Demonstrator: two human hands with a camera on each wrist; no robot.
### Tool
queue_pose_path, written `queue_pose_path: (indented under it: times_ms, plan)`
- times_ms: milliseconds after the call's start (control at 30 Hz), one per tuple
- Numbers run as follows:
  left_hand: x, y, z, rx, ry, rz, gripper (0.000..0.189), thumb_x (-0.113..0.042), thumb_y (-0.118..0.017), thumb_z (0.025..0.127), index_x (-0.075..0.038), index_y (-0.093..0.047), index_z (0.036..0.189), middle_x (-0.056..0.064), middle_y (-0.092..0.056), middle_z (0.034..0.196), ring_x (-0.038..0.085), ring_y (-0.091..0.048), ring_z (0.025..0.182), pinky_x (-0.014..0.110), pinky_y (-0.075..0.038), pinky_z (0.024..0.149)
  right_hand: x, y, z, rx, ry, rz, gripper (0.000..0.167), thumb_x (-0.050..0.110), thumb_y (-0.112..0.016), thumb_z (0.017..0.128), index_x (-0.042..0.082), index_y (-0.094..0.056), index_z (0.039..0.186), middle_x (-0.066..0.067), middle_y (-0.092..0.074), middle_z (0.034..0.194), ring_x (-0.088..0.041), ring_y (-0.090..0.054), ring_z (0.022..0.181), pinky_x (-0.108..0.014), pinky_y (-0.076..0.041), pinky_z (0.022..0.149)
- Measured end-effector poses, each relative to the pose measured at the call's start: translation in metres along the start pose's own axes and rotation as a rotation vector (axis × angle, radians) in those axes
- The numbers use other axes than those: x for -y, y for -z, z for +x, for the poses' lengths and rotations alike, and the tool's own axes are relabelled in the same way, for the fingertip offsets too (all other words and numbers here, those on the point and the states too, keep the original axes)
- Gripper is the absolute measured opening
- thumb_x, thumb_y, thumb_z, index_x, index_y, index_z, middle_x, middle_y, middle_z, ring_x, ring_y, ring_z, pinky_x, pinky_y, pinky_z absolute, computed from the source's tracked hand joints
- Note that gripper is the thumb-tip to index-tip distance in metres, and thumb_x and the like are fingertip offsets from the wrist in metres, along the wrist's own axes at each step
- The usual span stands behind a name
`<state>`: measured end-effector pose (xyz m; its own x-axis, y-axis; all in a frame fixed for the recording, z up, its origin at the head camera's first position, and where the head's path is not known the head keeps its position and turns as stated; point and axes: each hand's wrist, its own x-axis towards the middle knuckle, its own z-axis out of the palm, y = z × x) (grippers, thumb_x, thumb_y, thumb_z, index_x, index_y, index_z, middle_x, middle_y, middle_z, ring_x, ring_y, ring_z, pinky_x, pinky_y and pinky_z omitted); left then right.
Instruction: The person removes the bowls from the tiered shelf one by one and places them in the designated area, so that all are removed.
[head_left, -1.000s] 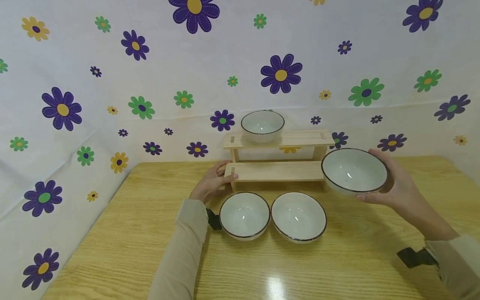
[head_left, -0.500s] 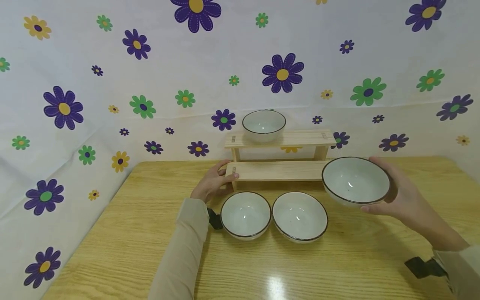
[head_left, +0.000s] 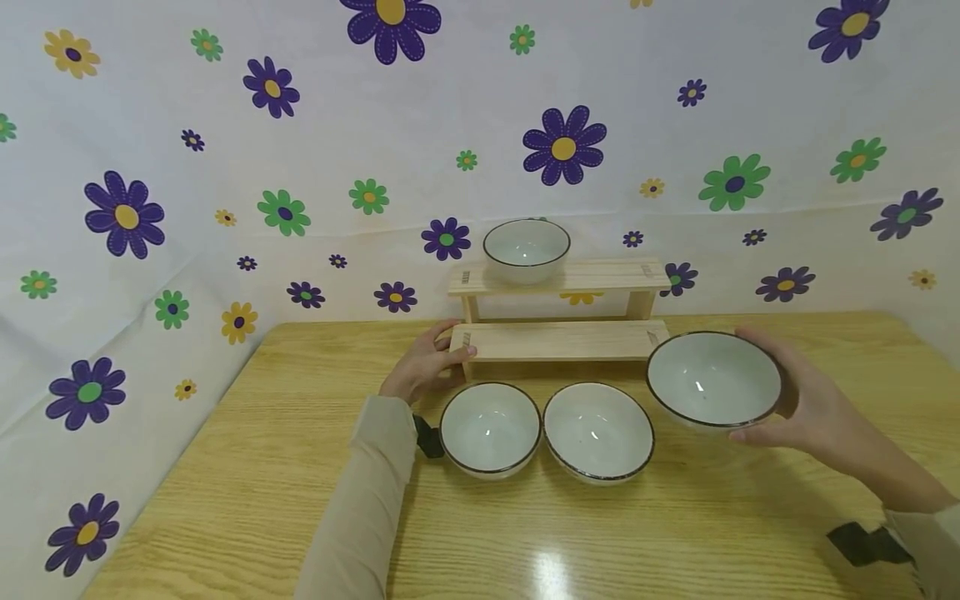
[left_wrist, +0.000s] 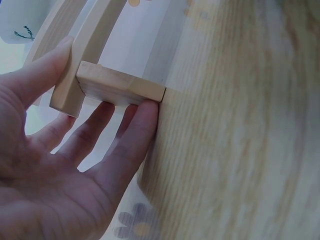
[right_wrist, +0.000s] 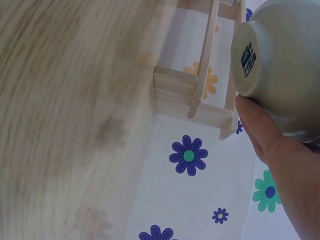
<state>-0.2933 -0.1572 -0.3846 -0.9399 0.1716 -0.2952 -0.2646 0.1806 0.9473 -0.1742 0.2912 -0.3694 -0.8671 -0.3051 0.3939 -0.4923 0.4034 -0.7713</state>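
My right hand [head_left: 806, 404] grips a white bowl [head_left: 712, 379] with a dark rim from its right side, holding it above the table, right of a two-step wooden rack [head_left: 562, 340]. The bowl's underside [right_wrist: 280, 65] carries a dark square stamp, seen in the right wrist view. My left hand [head_left: 427, 365] holds the rack's left end. In the left wrist view its thumb lies on the lower board [left_wrist: 82, 70] while the fingers touch the upright leg [left_wrist: 120, 87]. Another bowl [head_left: 527, 246] stands on the upper step, left of its middle.
Two similar bowls [head_left: 491, 429] [head_left: 598, 433] stand side by side on the wooden table [head_left: 247, 467], in front of the rack. A flower-patterned white cloth [head_left: 315, 133] hangs behind the table and along its left side.
My right hand has lowered the bowl and shifted it slightly right, uncovering the right end of the lower step. The left hand has stayed on the rack.
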Motion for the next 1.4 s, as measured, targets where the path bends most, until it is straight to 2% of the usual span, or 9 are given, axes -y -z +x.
queue_pose_path:
  times_ms: [233, 433, 700, 1000, 1067, 1167, 1300, 1400]
  plan:
    - [0.0, -0.001, 0.0, -0.003, 0.004, -0.005, 0.07, -0.011, -0.068, 0.101, -0.019, -0.033, 0.161, 0.019, -0.029, 0.167, 0.039, -0.045, 0.141, 0.056, -0.045, 0.11, -0.004, 0.002, -0.007, 0.024, -0.02, -0.029, 0.119, -0.024, -0.083, 0.06, 0.017, -0.032, 0.159, 0.019, -0.037, 0.14, 0.003, -0.047, 0.112, -0.008, -0.05, 0.082]
    - [0.0, 0.0, 0.0, 0.002, 0.002, -0.01, 0.07, -0.011, -0.068, 0.101, -0.019, -0.033, 0.161, 0.019, -0.029, 0.166, 0.039, -0.046, 0.14, 0.055, -0.046, 0.11, -0.008, 0.0, -0.011, 0.045, -0.011, -0.011, 0.12, -0.025, -0.083, 0.06, 0.019, -0.032, 0.159, 0.019, -0.037, 0.142, 0.004, -0.048, 0.113, -0.009, -0.051, 0.082]
    - [0.0, 0.0, 0.0, 0.004, 0.0, -0.01, 0.069, -0.01, -0.068, 0.101, -0.02, -0.034, 0.161, 0.018, -0.032, 0.165, 0.036, -0.047, 0.138, 0.054, -0.047, 0.109, -0.014, 0.0, -0.018, 0.058, -0.054, -0.042, 0.115, -0.021, -0.085, 0.062, 0.013, -0.032, 0.159, 0.022, -0.036, 0.139, 0.007, -0.047, 0.111, -0.01, -0.051, 0.08]
    - [-0.001, -0.001, -0.001, 0.005, -0.004, -0.006, 0.07, -0.01, -0.067, 0.102, -0.018, -0.032, 0.162, 0.02, -0.025, 0.168, 0.039, -0.044, 0.142, 0.056, -0.044, 0.111, -0.018, 0.001, -0.023, 0.081, -0.06, -0.055, 0.116, -0.02, -0.085, 0.063, 0.018, -0.032, 0.159, 0.022, -0.038, 0.138, 0.008, -0.047, 0.112, -0.01, -0.051, 0.08]
    - [-0.001, -0.001, -0.002, 0.006, -0.005, -0.007, 0.071, -0.011, -0.067, 0.102, -0.018, -0.031, 0.162, 0.02, -0.024, 0.168, 0.039, -0.043, 0.143, 0.056, -0.044, 0.111, -0.019, 0.001, -0.023, 0.087, -0.07, -0.067, 0.116, -0.018, -0.086, 0.063, 0.019, -0.033, 0.159, 0.018, -0.038, 0.138, 0.008, -0.047, 0.112, -0.011, -0.051, 0.08]
    - [-0.002, -0.001, -0.002, 0.005, -0.005, -0.008, 0.071, -0.011, -0.068, 0.101, -0.018, -0.031, 0.162, 0.02, -0.024, 0.168, 0.04, -0.043, 0.143, 0.056, -0.044, 0.111, -0.019, 0.001, -0.024, 0.101, -0.092, -0.093, 0.113, -0.015, -0.088, 0.064, 0.016, -0.033, 0.158, 0.0, -0.042, 0.141, 0.009, -0.047, 0.11, -0.013, -0.052, 0.079]
    - [-0.002, 0.0, -0.002, 0.001, -0.001, -0.009, 0.072, -0.01, -0.068, 0.101, -0.018, -0.032, 0.162, 0.019, -0.026, 0.168, 0.039, -0.045, 0.141, 0.055, -0.045, 0.11, -0.02, 0.0, -0.024, 0.134, -0.12, -0.116, 0.109, -0.011, -0.088, 0.065, 0.0, -0.03, 0.156, -0.027, -0.044, 0.138, 0.011, -0.047, 0.108, -0.017, -0.053, 0.077]
    - [-0.002, 0.0, -0.002, -0.001, 0.001, -0.007, 0.072, -0.011, -0.069, 0.101, -0.019, -0.031, 0.162, 0.018, -0.026, 0.168, 0.038, -0.045, 0.141, 0.055, -0.045, 0.11, -0.022, 0.0, -0.024, 0.156, -0.13, -0.117, 0.106, -0.01, -0.088, 0.066, -0.007, -0.028, 0.154, -0.032, -0.045, 0.137, 0.011, -0.046, 0.108, -0.018, -0.053, 0.077]
